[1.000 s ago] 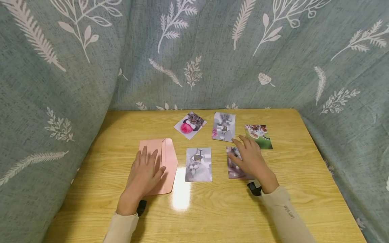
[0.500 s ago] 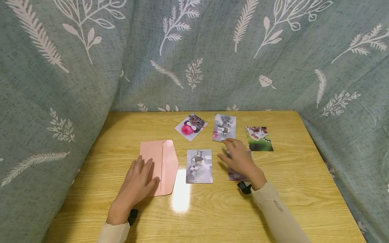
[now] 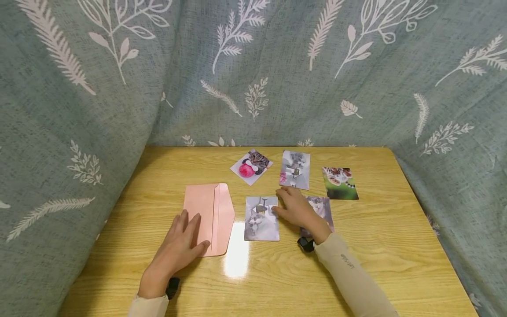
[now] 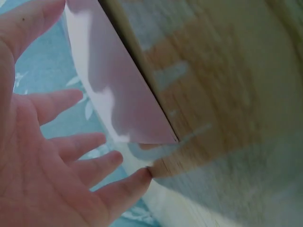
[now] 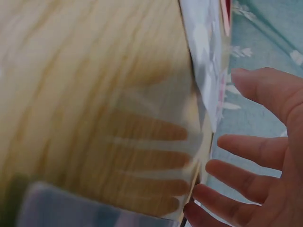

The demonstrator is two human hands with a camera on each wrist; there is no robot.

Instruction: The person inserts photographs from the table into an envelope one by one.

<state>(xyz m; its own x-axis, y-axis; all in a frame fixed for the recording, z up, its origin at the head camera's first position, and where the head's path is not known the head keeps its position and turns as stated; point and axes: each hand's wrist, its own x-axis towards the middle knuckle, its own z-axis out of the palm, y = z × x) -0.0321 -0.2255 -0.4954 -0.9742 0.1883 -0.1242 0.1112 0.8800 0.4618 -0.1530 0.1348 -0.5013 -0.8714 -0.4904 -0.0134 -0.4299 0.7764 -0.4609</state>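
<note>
A pink envelope lies at the left of the table with its flap toward the right. My left hand, fingers spread, is over its lower left part; the left wrist view shows the palm beside the envelope, gripping nothing. My right hand holds nothing, its fingers extended between a grey cat card and a purplish cat card that the hand and wrist partly cover. In the right wrist view, the relaxed fingers of the hand stand near a card's edge.
Behind lie a card with a cat and pink ball, a grey picture card and a tiger card. A patterned green-blue curtain surrounds the wooden table at the back and sides.
My right hand has moved left from over the purplish card toward the grey cat card, uncovering more of the purplish one. My left hand has drawn back slightly, down and left over the envelope.
</note>
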